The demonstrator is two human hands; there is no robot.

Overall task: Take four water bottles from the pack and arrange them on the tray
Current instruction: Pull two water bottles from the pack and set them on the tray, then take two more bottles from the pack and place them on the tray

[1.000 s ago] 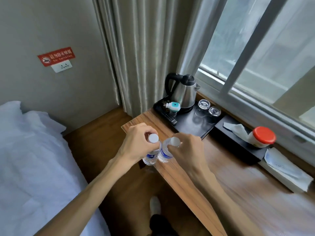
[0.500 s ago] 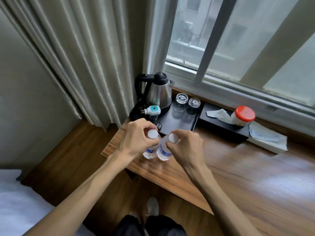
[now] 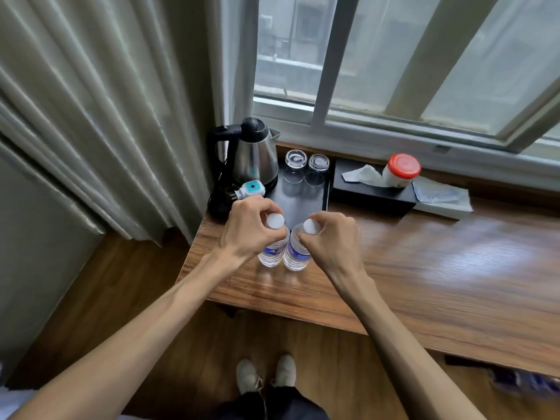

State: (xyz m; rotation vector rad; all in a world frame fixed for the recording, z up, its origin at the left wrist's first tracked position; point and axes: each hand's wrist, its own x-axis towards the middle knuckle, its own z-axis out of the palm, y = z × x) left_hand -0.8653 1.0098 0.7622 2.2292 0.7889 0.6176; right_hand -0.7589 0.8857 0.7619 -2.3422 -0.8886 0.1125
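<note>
The two bottles (image 3: 283, 253) were clear with white caps and blue labels. The tray (image 3: 306, 197) was glossy black, the kettle (image 3: 254, 157) steel with black trim, the desk (image 3: 424, 262) brown woodgrain, the jar lid (image 3: 404, 165) red.

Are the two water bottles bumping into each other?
Cannot tell. In the head view the left bottle and the right bottle stand side by side on the wooden table, their sides very close, but no clear gap or contact shows.

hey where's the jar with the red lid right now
In the head view, the red-lidded jar sits far right on the black tissue box under the window, right of the two glasses.
</note>
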